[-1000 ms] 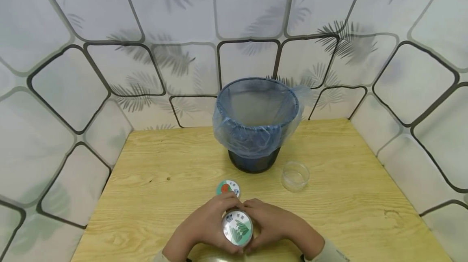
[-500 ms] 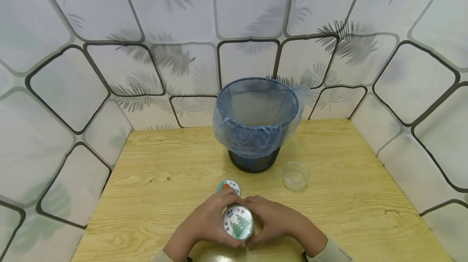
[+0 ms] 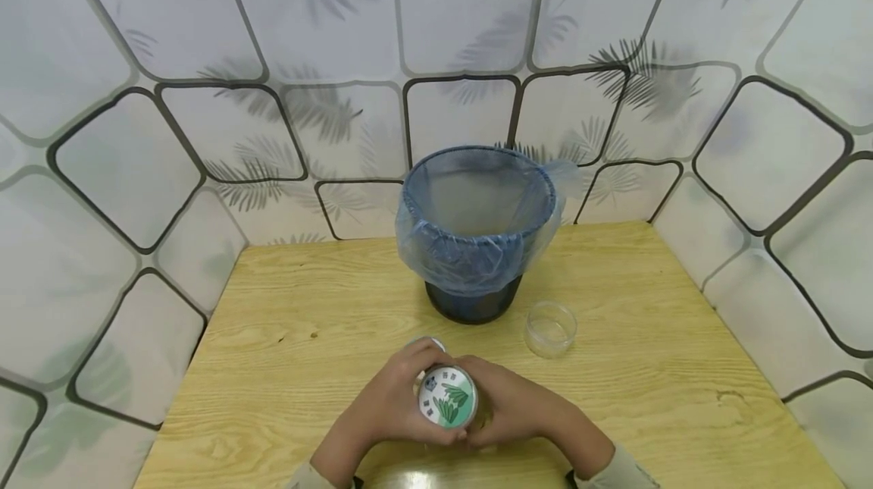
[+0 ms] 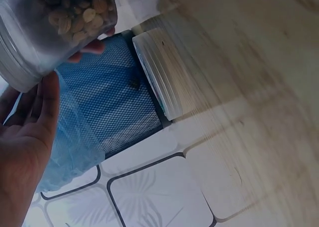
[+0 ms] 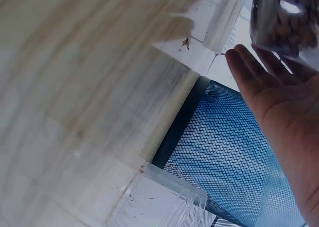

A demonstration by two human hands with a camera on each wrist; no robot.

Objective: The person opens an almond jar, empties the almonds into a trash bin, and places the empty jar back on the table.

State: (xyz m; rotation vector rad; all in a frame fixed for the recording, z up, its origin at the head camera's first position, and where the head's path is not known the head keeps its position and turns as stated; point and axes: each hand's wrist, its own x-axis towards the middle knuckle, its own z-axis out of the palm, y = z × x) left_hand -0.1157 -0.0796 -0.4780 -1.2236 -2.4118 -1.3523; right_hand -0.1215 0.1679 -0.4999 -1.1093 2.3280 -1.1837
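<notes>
Both hands hold a clear jar (image 4: 75,22) of small brown nut-like or seed-like pieces, raised above the table. Its round lid (image 3: 446,398) carries a picture of green vegetables and faces up in the head view. From the left, my left hand (image 3: 398,402) grips around the lid's edge. My right hand (image 3: 508,402) holds the jar body from the right, fingers curled about it; the wrist view shows only part of this grasp. Just beyond the left hand lies a second lid (image 4: 158,75), mostly hidden behind the fingers in the head view.
A mesh bin (image 3: 474,299) with a blue bag (image 3: 470,258) over its rim stands at the back middle of the wooden table (image 3: 293,322). To the bin's right front sits an open clear container (image 3: 551,330). Patterned walls enclose the back and sides.
Both hands have moved slightly forward with the jar, toward the bin. The left fingers now cover most of the second lid, which showed more before. The bin and clear container stay put.
</notes>
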